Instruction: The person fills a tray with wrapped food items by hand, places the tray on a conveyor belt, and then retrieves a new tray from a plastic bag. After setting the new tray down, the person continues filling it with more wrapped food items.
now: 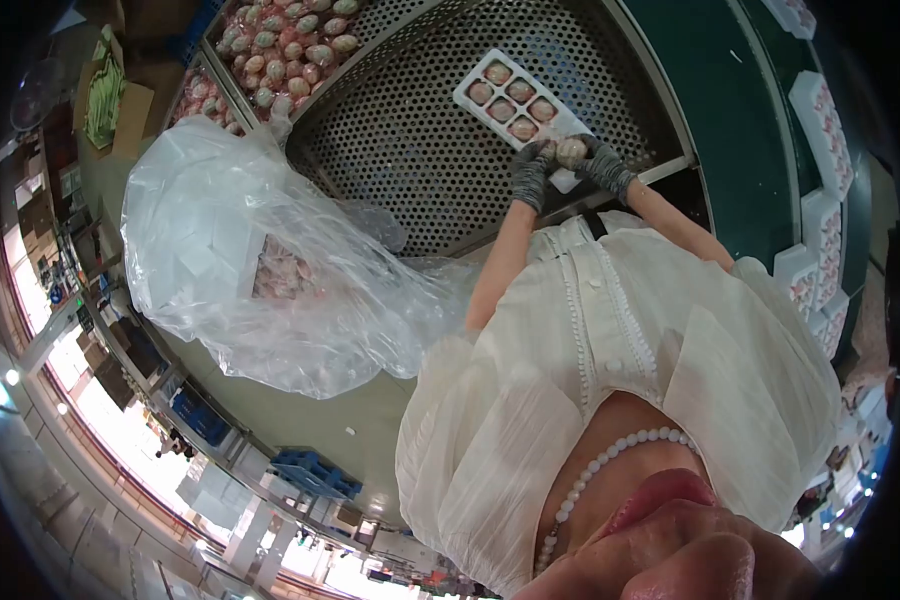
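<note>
A white compartment tray [467, 97] lies on a perforated metal worktop [390, 120], with several wrapped egg-shaped items [520, 91] in its pockets. They look like eggs in clear, reddish-printed film. At the tray's near end, my left hand [531, 178], in a grey knitted glove, has its fingers curled around a wrapped egg, which they partly hide. My right hand [606, 166], gloved alike, closes on another wrapped egg [571, 152] beside it. Whether these eggs rest in pockets or are lifted cannot be made out. A small white piece [565, 181] shows below the hands.
Many wrapped eggs [290, 50] fill a metal-walled bin at the upper left. A large clear plastic bag [210, 260] hangs left of the worktop. On the right runs a green conveyor belt [735, 130], with filled white trays [822, 135] beyond it. Blue pallets [315, 472] are on the floor.
</note>
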Demonstrator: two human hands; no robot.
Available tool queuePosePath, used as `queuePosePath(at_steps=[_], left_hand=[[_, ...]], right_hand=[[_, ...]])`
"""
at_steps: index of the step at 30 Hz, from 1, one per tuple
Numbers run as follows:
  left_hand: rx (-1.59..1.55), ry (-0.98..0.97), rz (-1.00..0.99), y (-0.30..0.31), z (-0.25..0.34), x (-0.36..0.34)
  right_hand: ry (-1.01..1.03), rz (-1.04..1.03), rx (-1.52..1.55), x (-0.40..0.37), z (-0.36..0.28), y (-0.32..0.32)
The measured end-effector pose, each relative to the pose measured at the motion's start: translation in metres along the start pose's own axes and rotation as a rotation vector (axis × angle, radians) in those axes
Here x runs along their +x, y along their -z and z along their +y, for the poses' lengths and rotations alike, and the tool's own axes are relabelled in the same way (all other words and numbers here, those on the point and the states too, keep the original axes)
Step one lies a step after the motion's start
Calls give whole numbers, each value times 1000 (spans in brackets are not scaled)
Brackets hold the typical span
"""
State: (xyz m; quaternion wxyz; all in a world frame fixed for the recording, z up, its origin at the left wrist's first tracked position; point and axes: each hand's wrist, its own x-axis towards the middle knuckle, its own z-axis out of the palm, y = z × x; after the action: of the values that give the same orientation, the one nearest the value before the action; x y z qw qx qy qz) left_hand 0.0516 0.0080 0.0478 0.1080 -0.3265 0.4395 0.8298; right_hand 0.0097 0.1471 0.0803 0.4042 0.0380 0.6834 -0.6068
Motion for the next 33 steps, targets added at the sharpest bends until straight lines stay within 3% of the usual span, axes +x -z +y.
queuePosePath(at_steps=[2,4,5,6,7,8,10,12,13,16,18,19,21,25,27,30,31,32,33], left_hand=[[239,136,-97,7,14,2],[401,85,-173,4,20,2],[453,23,-142,0,20,6],[503,-40,-110,-3,18,13],[730,-328,-60,-2,6,26],[730,-328,-59,-4,-8,32],[1078,-754,266,-13,-18,38],[1163,-760,295,-14,-25,33],[1245,-766,326,-14,-29,30],[1402,-821,345,-8,-48,34],[1639,-747,240,-5,-48,32],[1639,-749,245,-7,-42,30],[1656,-445,83,-14,-25,25],[1537,-613,84,-1,-42,32],[1197,-754,267,-3,-45,22],[1063,-772,272,-12,-34,16],[1255,-924,152,-7,-36,15],[1255,-918,160,-7,-37,15],[1407,-723,100,-10,-34,17]], right_hand=[[53,5,-92,-2,-13,14],[-157,-262,-229,2,-25,31],[25,-146,-296,20,-1,33],[27,-144,-296,28,-3,38],[152,-1,-467,33,-7,39],[277,141,-637,36,-10,38],[270,122,-501,35,-36,25],[573,289,-1036,35,-43,20],[479,157,-1139,47,-35,17],[575,247,-1110,42,-8,16],[628,275,-1085,41,-8,17],[553,193,-1060,42,-15,19],[482,105,-1041,40,-27,21],[504,176,-1180,36,-37,7],[397,153,-1282,35,-37,5],[410,165,-1215,45,-24,13],[409,155,-1215,45,-23,12],[423,148,-1244,46,-22,12],[445,144,-1272,51,-20,12]])
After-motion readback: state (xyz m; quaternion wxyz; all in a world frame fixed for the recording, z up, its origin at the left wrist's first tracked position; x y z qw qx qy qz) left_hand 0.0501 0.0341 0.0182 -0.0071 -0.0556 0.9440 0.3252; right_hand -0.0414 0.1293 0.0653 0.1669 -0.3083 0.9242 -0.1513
